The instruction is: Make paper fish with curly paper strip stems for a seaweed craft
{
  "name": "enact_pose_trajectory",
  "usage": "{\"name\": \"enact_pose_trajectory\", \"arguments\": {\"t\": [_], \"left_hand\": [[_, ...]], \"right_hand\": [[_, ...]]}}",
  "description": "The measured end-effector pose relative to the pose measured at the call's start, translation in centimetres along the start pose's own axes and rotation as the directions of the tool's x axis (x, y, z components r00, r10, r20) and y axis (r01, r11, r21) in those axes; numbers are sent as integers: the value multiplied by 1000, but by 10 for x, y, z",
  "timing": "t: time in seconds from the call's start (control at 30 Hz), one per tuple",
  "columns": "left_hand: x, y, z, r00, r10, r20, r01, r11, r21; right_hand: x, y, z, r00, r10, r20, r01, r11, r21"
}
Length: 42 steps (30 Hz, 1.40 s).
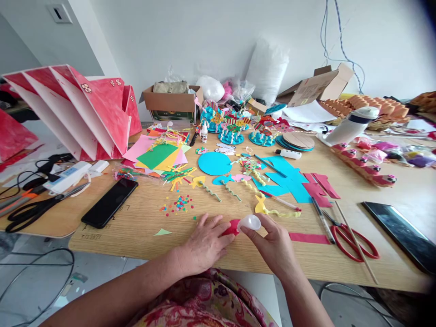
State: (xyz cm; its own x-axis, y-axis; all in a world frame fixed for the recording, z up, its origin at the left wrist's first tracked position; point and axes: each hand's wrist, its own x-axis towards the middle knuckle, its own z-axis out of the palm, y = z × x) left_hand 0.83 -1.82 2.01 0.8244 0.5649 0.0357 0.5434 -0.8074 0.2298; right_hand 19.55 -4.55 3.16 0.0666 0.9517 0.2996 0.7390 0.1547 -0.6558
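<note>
My left hand [208,241] is at the table's front edge, with its thumb and forefinger at a small red piece [233,227], probably paper; the fingers partly hide it. My right hand [274,243] pinches a small translucent white round piece [250,222] right beside the red one. Whether the two pieces touch, I cannot tell. Just beyond the hands lie a yellow paper fish [260,204] with a twisted yellow strip [281,213] and a scatter of coloured paper dots [180,203]. A red paper strip [309,238] lies right of my right hand.
Red-handled scissors [354,240], a thin wooden stick [356,243] and a tablet [402,234] lie at right. A black phone [109,203] and black scissors [41,206] lie at left. Blue paper [289,177], a blue disc [214,163] and finished fish crafts [231,131] stand farther back.
</note>
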Motion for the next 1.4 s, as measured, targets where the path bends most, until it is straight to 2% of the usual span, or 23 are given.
{"name": "enact_pose_trajectory", "arguments": {"t": [0.27,0.43,0.57,0.77,0.93,1.1,1.27,1.4], "left_hand": [[0,1,0,1000,0,-1,0,1000,2],[-1,1,0,1000,1,2,-1,1000,1],[0,1,-2,1000,-11,6,11,1000,14],[1,1,-3,1000,-19,5,19,1000,15],[0,1,-1,1000,-20,-3,20,1000,11],[0,2,-2,1000,-20,-6,20,1000,18],[0,2,-2,1000,-14,4,14,1000,20],[0,1,0,1000,-19,0,19,1000,23]], "right_hand": [[-3,-2,-2,999,28,28,-29,999,25],[-3,3,-1,999,36,-18,-36,999,10],[-2,5,0,999,36,9,-36,999,17],[-1,6,-3,996,72,-50,-70,997,31],[0,3,2,999,43,-3,-43,998,38],[2,0,2,999,25,-35,-25,1000,3],[2,-2,-1,1000,12,2,-12,1000,-1],[2,1,-3,999,20,-30,-20,1000,7]]}}
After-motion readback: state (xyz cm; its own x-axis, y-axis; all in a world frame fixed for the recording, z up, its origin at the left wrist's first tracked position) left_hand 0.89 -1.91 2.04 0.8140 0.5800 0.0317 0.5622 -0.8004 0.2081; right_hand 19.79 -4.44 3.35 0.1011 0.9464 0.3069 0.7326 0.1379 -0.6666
